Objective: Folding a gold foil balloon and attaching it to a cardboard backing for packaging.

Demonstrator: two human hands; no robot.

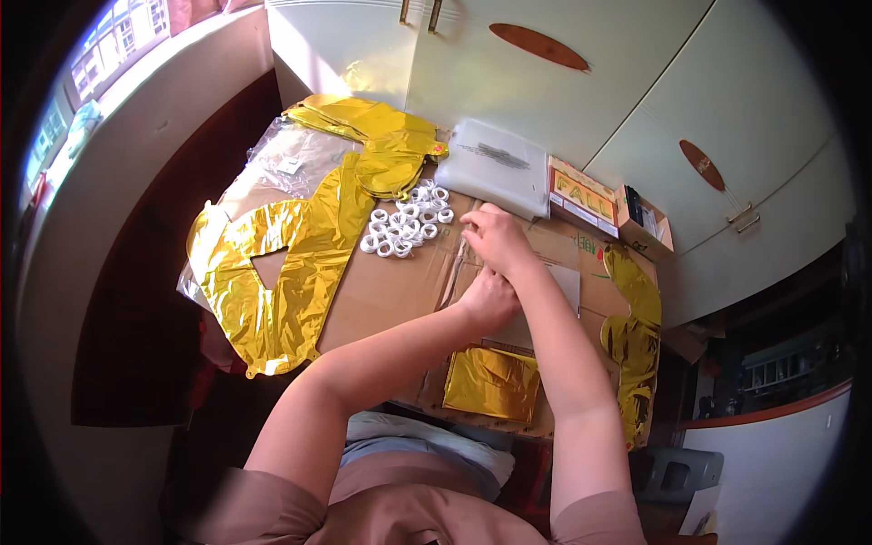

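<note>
My left hand (490, 298) is closed above the middle of a cardboard-covered table, just below my right wrist. Anything in its fingers is hidden. Farther forward, my right hand (498, 240) has its fingers curled in; I cannot make out what they hold. Left of it lies a cluster of small white ribbon coils (404, 222). Beneath my forearms a pale flat card (565, 289) shows in part. Nearer to me rests a folded gold foil piece (490, 385), partly beside my right forearm.
Flat gold foil balloons (309, 263) spread over the left side, beside clear plastic wrapping (286, 168). A stack of clear bags (495, 168) lies at the back, next to a printed box (583, 198) and a small open box (647, 222). More gold foil (633, 341) hangs along the right edge. Pale cabinets (563, 100) stand behind.
</note>
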